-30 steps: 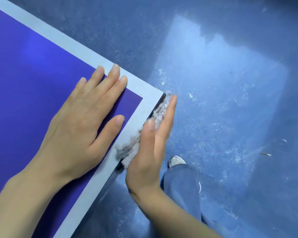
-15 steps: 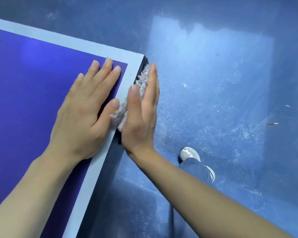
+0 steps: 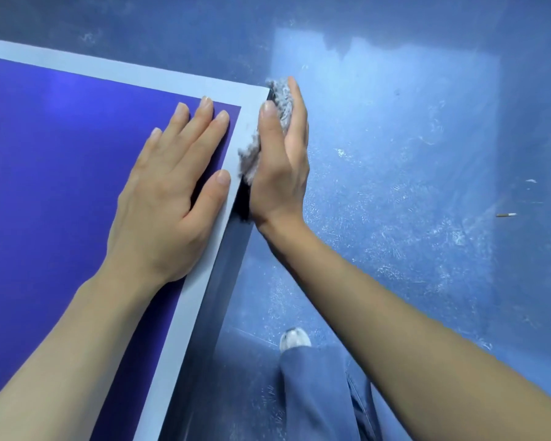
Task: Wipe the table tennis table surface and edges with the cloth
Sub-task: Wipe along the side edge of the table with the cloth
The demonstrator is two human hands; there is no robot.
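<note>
Head view: the worktop (image 3: 61, 154) is a table tennis table with a purple face and a pale border, seen at its corner. The left hand (image 3: 169, 198) lies flat on it, fingers straight and slightly spread, bracing just inside the border. The right hand (image 3: 280, 173) has its fingers straight and close together and presses the cloth (image 3: 282, 100) against the dark side edge (image 3: 226, 265) right at the corner, with its thumb laid along the top border.

The cloth is grey and shaggy, and tufts of it show above the fingertips and below the thumb. It looks soft, light and limp, likely to bunch or slip off the thin edge, so it is best backed by the whole palm and wrapped over the lip. The table looks stiff and smooth.

Below are the blue scuffed floor (image 3: 395, 154), a shoe (image 3: 295, 338) and a trouser leg (image 3: 318, 393).
</note>
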